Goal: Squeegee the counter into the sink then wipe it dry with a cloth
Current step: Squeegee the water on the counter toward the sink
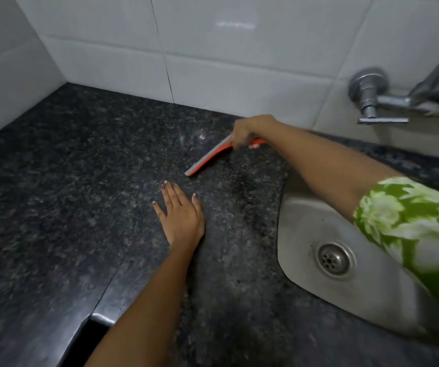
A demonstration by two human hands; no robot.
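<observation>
While the right hand has its grip clamped on the squeegee handle, the left hand lies flat on the tabletop, fingers spread and holding nothing, probably just bracing for the long reach. The squeegee sits toward the back edge of the tabletop, left of the sink, blade edge down on the stone as far as I can tell. Its long axis runs diagonally: the free end points toward the front-left, the held end toward the back wall and the tap. That angle looks right for dragging water sideways to the sink rim, so my guess is we're mid-squeegee. No cloth anywhere in view, so the drying part isn't started. Can't really make out water on the dark granite either.
</observation>
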